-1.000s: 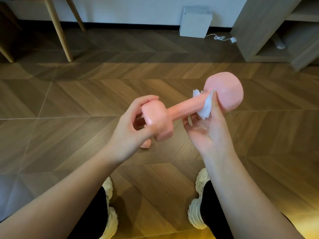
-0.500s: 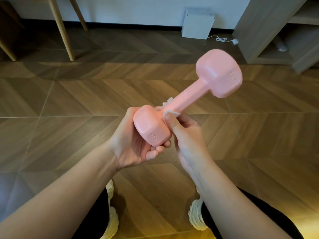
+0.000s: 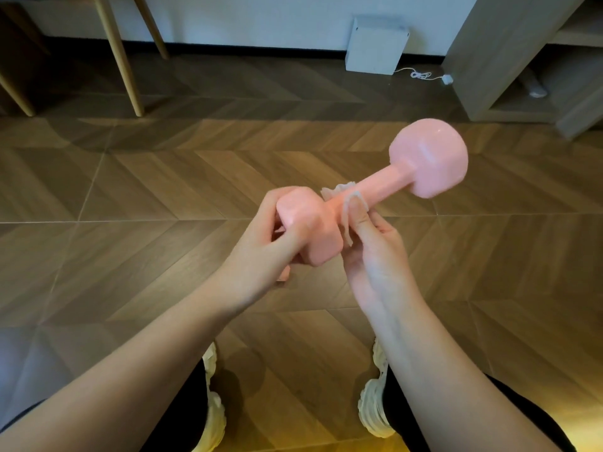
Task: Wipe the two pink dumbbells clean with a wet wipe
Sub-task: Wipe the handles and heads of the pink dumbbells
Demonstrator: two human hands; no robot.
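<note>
One pink dumbbell (image 3: 385, 181) is held in the air over the floor, its far head up and to the right. My left hand (image 3: 261, 246) grips the near head, fingers curled round it. My right hand (image 3: 368, 252) holds a white wet wipe (image 3: 350, 203) wrapped round the handle just beside the near head, thumb pressing the wipe on top. A second dumbbell is not in view.
Wooden herringbone floor (image 3: 130, 256) lies below, with my two white shoes (image 3: 372, 409) near the bottom. Wooden furniture legs (image 3: 120, 60) stand at the back left, a white box (image 3: 375, 47) with a cable against the wall, and a shelf unit (image 3: 522, 60) at the back right.
The wipe slid along the handle from the far head to the near head. The dumbbell turned in my left hand and its far head dropped a little.
</note>
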